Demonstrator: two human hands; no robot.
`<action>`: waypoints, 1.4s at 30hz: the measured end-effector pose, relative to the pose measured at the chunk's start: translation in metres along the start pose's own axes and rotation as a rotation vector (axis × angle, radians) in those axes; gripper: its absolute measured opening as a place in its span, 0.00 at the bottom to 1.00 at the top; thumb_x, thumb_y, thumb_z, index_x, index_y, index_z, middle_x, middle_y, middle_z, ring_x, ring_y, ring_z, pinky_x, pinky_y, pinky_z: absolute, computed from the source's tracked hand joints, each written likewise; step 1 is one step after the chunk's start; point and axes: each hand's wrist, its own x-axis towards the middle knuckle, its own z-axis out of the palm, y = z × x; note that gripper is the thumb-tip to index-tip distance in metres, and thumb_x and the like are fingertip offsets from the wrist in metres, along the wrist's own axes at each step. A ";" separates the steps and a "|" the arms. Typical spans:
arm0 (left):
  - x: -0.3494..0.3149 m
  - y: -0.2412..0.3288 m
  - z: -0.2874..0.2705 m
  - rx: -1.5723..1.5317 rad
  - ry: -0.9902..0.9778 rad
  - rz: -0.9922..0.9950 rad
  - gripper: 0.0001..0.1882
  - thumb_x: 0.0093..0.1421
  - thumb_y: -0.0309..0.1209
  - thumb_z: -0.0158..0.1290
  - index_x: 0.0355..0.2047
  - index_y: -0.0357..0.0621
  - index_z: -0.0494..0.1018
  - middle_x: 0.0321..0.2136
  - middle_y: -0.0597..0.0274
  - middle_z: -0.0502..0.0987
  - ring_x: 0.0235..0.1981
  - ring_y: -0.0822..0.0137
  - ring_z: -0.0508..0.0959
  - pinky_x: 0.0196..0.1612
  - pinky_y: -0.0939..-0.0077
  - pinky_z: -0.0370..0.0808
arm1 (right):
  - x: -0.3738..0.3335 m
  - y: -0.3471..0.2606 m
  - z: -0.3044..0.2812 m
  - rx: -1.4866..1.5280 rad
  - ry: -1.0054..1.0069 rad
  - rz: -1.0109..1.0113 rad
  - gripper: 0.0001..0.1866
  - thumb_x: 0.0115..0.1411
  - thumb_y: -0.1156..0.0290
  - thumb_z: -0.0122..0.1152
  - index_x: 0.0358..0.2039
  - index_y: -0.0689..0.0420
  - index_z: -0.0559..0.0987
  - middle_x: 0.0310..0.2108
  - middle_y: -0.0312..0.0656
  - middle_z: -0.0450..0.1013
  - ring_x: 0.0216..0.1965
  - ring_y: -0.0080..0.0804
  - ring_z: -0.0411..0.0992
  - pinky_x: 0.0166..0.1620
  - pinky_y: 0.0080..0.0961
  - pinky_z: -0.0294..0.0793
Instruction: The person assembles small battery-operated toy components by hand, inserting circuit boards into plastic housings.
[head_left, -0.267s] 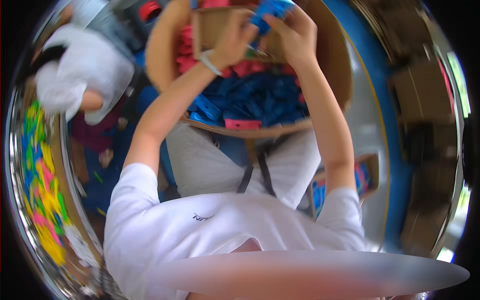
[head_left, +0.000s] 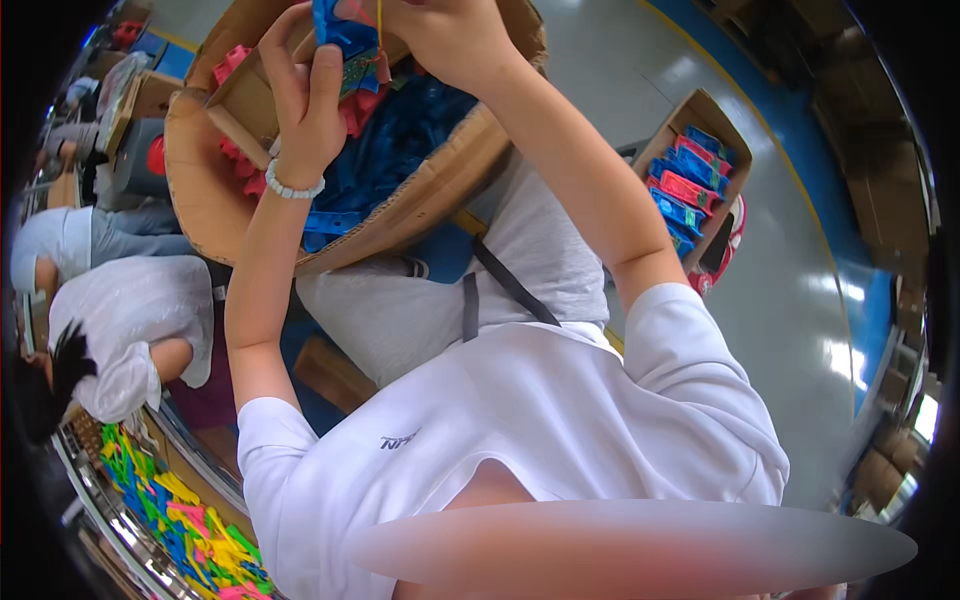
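Note:
My left hand (head_left: pixel 305 110), with a beaded bracelet at the wrist, grips a blue plastic housing (head_left: pixel 345 38) between thumb and fingers at the top edge of the view. A small green circuit board (head_left: pixel 360 72) shows at the housing's lower end, beside thin red and yellow wires. From the right, my right hand (head_left: pixel 455 40) reaches over with its fingertips closed on the housing's upper part; the picture's edge cuts off some fingers. Both hands are above a large round cardboard bin (head_left: pixel 420 195) of dark blue plastic parts (head_left: pixel 400 150) and pink ones (head_left: pixel 238 165).
Inside the bin stands a smaller cardboard box (head_left: pixel 240 125). On my right, another box (head_left: pixel 735 165) holds blue and pink housings in a row. A person in white (head_left: pixel 140 310) bends at my left, near a tray of colourful plastic pieces (head_left: pixel 190 515).
The whole view has turned, so bin and hands appear farther left and the box of housings shows more fully. Both hands remain on the blue housing; its circuit board and wires now show.

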 end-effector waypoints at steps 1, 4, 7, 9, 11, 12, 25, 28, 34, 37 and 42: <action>0.004 0.017 0.019 -0.010 -0.017 -0.005 0.22 0.69 0.32 0.43 0.60 0.37 0.56 0.42 0.52 0.76 0.40 0.65 0.79 0.42 0.73 0.76 | -0.018 -0.013 -0.009 0.101 0.123 0.034 0.16 0.61 0.81 0.58 0.49 0.63 0.70 0.39 0.37 0.74 0.39 0.20 0.71 0.42 0.19 0.72; 0.007 0.049 0.077 -0.157 -0.059 -0.165 0.24 0.69 0.32 0.45 0.63 0.38 0.57 0.46 0.57 0.74 0.46 0.70 0.76 0.47 0.76 0.73 | -0.077 -0.042 -0.028 0.254 0.349 0.071 0.20 0.65 0.77 0.55 0.56 0.63 0.68 0.44 0.39 0.74 0.40 0.22 0.72 0.42 0.20 0.72; 0.001 0.071 0.138 -0.488 -0.031 -0.284 0.18 0.68 0.28 0.44 0.58 0.41 0.62 0.45 0.57 0.75 0.43 0.65 0.78 0.46 0.69 0.77 | -0.132 -0.051 -0.037 -0.057 0.402 0.111 0.17 0.63 0.80 0.54 0.53 0.63 0.70 0.43 0.39 0.74 0.40 0.23 0.71 0.43 0.21 0.72; -0.019 0.076 0.161 -0.476 -0.198 -0.369 0.25 0.69 0.33 0.46 0.63 0.40 0.59 0.49 0.63 0.73 0.50 0.73 0.73 0.52 0.79 0.69 | -0.157 -0.052 -0.040 -0.350 0.637 0.055 0.27 0.53 0.81 0.66 0.55 0.64 0.72 0.40 0.41 0.75 0.40 0.26 0.76 0.39 0.20 0.78; -0.029 0.070 0.174 -0.270 -0.389 -0.239 0.24 0.68 0.35 0.48 0.61 0.41 0.63 0.50 0.59 0.70 0.53 0.66 0.70 0.56 0.73 0.66 | -0.181 -0.059 -0.053 -0.272 0.653 0.119 0.30 0.53 0.81 0.67 0.57 0.63 0.70 0.42 0.41 0.75 0.42 0.26 0.76 0.41 0.21 0.78; -0.030 0.071 0.185 -0.253 -0.398 -0.209 0.23 0.66 0.37 0.50 0.59 0.42 0.67 0.49 0.56 0.70 0.53 0.59 0.70 0.57 0.69 0.65 | -0.193 -0.062 -0.063 -0.200 0.674 0.180 0.32 0.53 0.81 0.67 0.59 0.63 0.68 0.44 0.41 0.75 0.43 0.26 0.75 0.42 0.21 0.78; -0.014 -0.013 -0.009 0.296 -0.290 -0.512 0.21 0.68 0.26 0.44 0.61 0.43 0.61 0.46 0.58 0.74 0.46 0.66 0.77 0.48 0.71 0.76 | -0.382 -0.085 -0.438 -1.862 -0.046 0.867 0.28 0.47 0.70 0.66 0.52 0.58 0.75 0.51 0.47 0.71 0.52 0.46 0.69 0.55 0.36 0.69; -0.052 -0.059 -0.073 0.275 -0.240 -0.981 0.15 0.65 0.29 0.47 0.49 0.36 0.74 0.37 0.64 0.78 0.39 0.74 0.75 0.46 0.80 0.73 | -0.392 -0.070 -0.475 -1.620 -0.054 0.892 0.29 0.40 0.76 0.67 0.48 0.61 0.77 0.45 0.50 0.74 0.48 0.48 0.72 0.53 0.36 0.70; -0.093 -0.129 -0.076 0.786 -1.131 -0.751 0.20 0.57 0.30 0.50 0.50 0.39 0.74 0.44 0.47 0.78 0.47 0.49 0.76 0.53 0.60 0.71 | -0.375 -0.074 -0.468 -1.473 -0.139 1.036 0.31 0.37 0.81 0.70 0.48 0.62 0.78 0.41 0.49 0.77 0.45 0.46 0.75 0.50 0.34 0.72; -0.105 -0.173 -0.033 0.809 -1.232 -0.714 0.21 0.56 0.29 0.50 0.51 0.41 0.74 0.45 0.44 0.77 0.49 0.47 0.75 0.54 0.58 0.71 | -0.380 -0.082 -0.474 -1.385 -0.051 1.120 0.30 0.38 0.77 0.70 0.48 0.61 0.78 0.44 0.50 0.76 0.48 0.48 0.73 0.51 0.36 0.71; -0.133 -0.241 -0.006 0.955 -1.354 -0.645 0.20 0.57 0.30 0.49 0.50 0.42 0.74 0.47 0.42 0.74 0.50 0.44 0.74 0.52 0.55 0.72 | -0.345 -0.092 -0.446 -1.598 -0.146 1.070 0.30 0.45 0.72 0.71 0.52 0.63 0.75 0.49 0.55 0.72 0.51 0.53 0.70 0.55 0.41 0.68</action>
